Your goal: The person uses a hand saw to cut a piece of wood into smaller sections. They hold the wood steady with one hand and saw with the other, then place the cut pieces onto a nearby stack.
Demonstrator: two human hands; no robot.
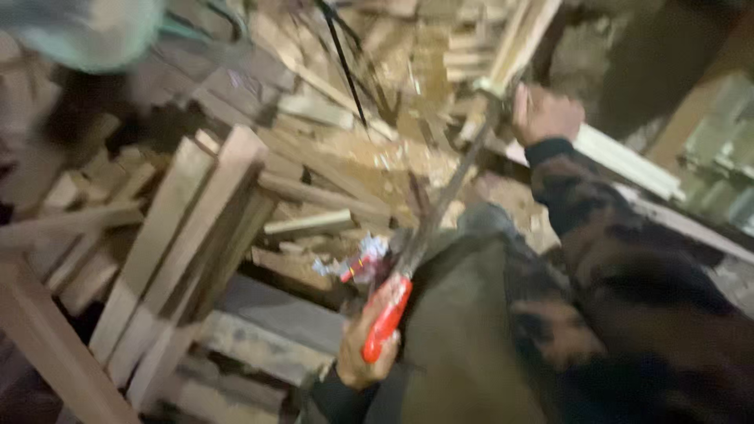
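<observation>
My left hand (pixel 367 345) is wrapped tight on the red handle of the handsaw (pixel 408 267), low near my lap. The blade's long axis runs up and to the right toward my right hand (pixel 544 114), whose fingers are closed on a pale wood strip (pixel 620 161) above the scrap pile (pixel 345 141). The blade tip lies nearest that right hand.

Low in the frame's centre, the left hand (pixel 363 353) closes around the red plastic handle of a long metal hand saw (pixel 428 228). In the upper right, the right hand (pixel 544 114) grasps a pale wooden strip (pixel 510 51) above a blurred heap of timber offcuts (pixel 330 149).
</observation>
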